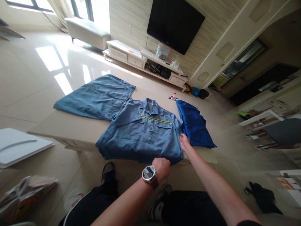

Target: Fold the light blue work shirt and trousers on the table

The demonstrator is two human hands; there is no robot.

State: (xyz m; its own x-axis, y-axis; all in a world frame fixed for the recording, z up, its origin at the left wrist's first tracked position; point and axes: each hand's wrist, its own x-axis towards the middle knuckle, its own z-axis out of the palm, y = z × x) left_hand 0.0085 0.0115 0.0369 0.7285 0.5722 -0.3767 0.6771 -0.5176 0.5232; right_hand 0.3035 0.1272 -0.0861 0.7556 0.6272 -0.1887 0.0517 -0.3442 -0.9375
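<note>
A blue-grey work jacket [141, 138] lies buttoned and front up on a pale beige table [70, 131], its collar pointing toward the far edge and its hem at the near edge. A yellow reflective stripe [156, 119] runs across the chest. Laid this way, the front panel and pockets stay flat and uppermost, which seems to be why the cloth is spread rather than bunched.

The left hand [161, 168], with a round wristwatch [149, 173] on its wrist, sits at the hem by the near edge. Its fingers curl out of sight, so I cannot tell whether they grip the cloth. The right hand [184, 142] reaches to the jacket's right side, its fingers drawn narrow against the edge, though any pinch cannot be made out.

Matching blue-grey work trousers [94, 97] lie flat toward the left, their end just meeting the jacket's shoulder, perhaps set out as a pair with it. A darker royal-blue cloth [195, 125] lies just beside the jacket at the table's right end. A small red-capped bottle [173, 97] stands near the far edge.
</note>
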